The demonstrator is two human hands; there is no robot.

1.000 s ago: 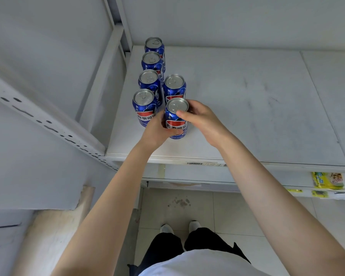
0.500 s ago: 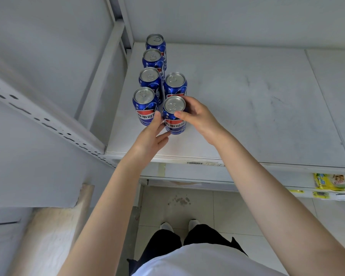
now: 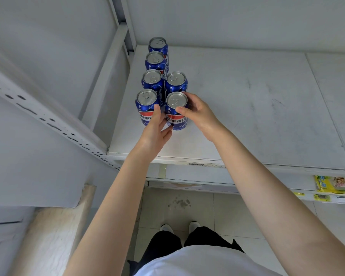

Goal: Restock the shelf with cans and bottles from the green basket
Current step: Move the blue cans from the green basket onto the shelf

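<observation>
1. Head view, looking down over my arms: 6 blue cans stand upright at the left end of a white shelf [image 3: 247, 108], in 2 rows running front to back.

2. My right hand [image 3: 199, 114] curls around the front can of the right row [image 3: 176, 110], thumb on its near side by the rim, fingers round its right side and partly hidden behind it, clamped on the can as it stands on the shelf.

3. My left hand [image 3: 154, 132] is flat and loose, fingers together, holding nothing; its fingertips reach up between the 2 front cans and touch the front can of the left row [image 3: 146, 106].

4. Behind these, the left row counts 3 more cans, the rearmost [image 3: 157, 45] close to the back wall, while the right row has only a second can [image 3: 176, 81].

5. Cans in each row stand touching or just beside one another.

6. A barcode label [image 3: 196, 164] is stuck on the shelf's front edge.

7. Lower right, yellow packets [image 3: 330, 184] lie on a lower shelf.

8. Below, my shoes [image 3: 179, 228] stand on a tiled floor.
</observation>
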